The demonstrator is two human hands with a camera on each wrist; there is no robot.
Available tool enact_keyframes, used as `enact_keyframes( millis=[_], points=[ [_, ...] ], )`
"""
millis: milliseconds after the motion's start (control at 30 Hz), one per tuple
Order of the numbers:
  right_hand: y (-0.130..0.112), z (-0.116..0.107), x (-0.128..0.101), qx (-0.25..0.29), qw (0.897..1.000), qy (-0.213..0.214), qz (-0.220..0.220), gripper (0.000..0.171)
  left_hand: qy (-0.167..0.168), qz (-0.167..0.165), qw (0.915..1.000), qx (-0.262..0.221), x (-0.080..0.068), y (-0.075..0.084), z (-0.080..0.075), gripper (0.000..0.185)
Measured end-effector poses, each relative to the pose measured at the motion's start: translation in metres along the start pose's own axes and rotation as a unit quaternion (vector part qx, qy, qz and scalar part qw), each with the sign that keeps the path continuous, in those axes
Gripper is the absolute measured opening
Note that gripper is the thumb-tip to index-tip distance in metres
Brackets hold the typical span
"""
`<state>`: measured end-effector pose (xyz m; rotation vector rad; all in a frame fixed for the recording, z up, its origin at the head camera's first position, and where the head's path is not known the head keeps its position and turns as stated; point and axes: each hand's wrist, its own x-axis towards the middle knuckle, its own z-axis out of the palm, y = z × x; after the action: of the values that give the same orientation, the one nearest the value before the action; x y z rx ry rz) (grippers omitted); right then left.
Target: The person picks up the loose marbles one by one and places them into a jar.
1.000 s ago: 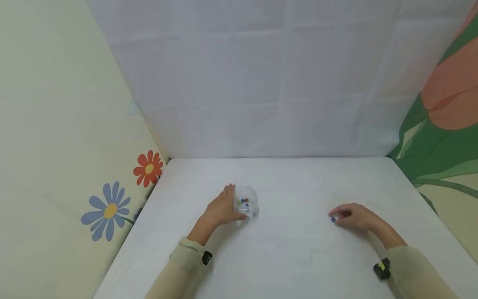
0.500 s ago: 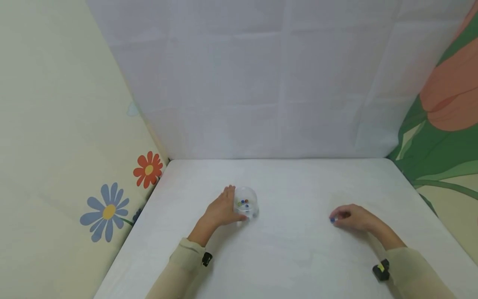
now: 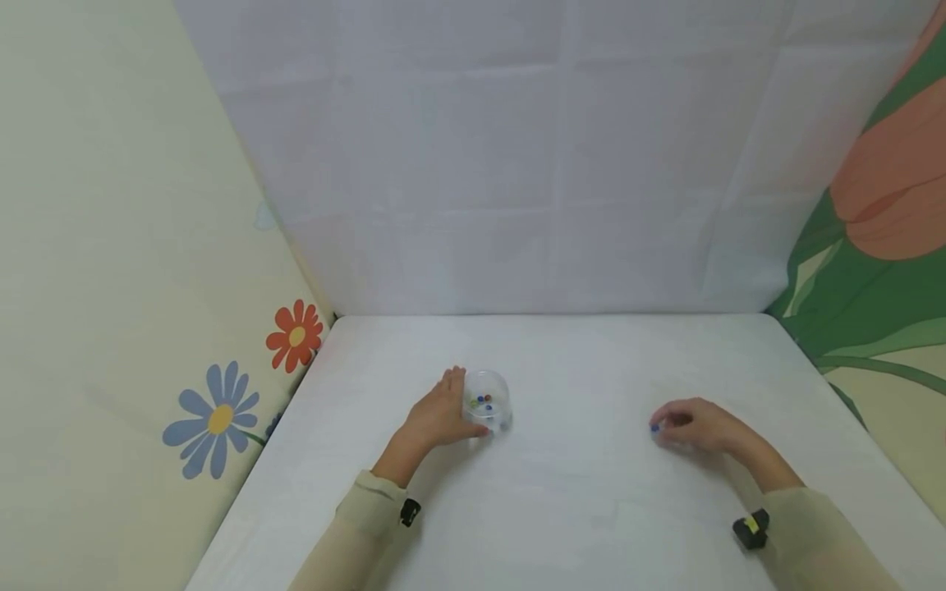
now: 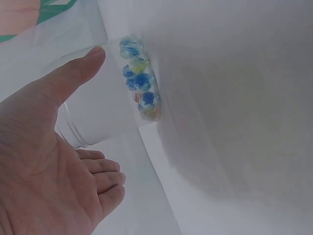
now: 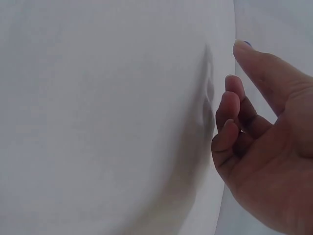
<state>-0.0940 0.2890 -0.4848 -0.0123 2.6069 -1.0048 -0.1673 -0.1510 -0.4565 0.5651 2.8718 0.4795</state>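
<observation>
A clear plastic jar (image 3: 488,390) stands upright on the white table, with several glass marbles (image 4: 142,82) in blue, yellow and reddish swirls on its bottom. My left hand (image 3: 441,413) holds the jar from its left side, thumb along the near wall and fingers around the far side. Away to the right, my right hand (image 3: 698,424) pinches a single blue marble (image 3: 654,428) at its fingertips, low over the table. In the right wrist view only a blue sliver of this marble shows past the thumb tip, and the other fingers are curled in.
The white table (image 3: 576,492) spreads between and in front of both hands. Behind it hangs a white cloth backdrop (image 3: 517,180). Flower-printed walls (image 3: 126,271) flank the table on both sides, and a small black device (image 3: 751,529) sits at the right wrist.
My right hand has lifted very slightly, and the blue marble has shifted a little between its fingertips. The left hand and the jar have stayed in place.
</observation>
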Motion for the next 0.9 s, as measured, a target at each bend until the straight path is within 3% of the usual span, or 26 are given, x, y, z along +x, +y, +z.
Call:
enact_keyframes(
  millis=[600,900],
  points=[
    [-0.026,-0.008,0.002,0.024,0.998,0.006,-0.058,0.028,-0.005,-0.005,1.0,0.004,-0.002,0.002,-0.001,0.117],
    [-0.047,-0.008,0.009,0.029,0.998,0.013,-0.058,0.031,-0.008,-0.005,1.0,0.002,-0.001,0.001,0.0,0.117]
  ],
)
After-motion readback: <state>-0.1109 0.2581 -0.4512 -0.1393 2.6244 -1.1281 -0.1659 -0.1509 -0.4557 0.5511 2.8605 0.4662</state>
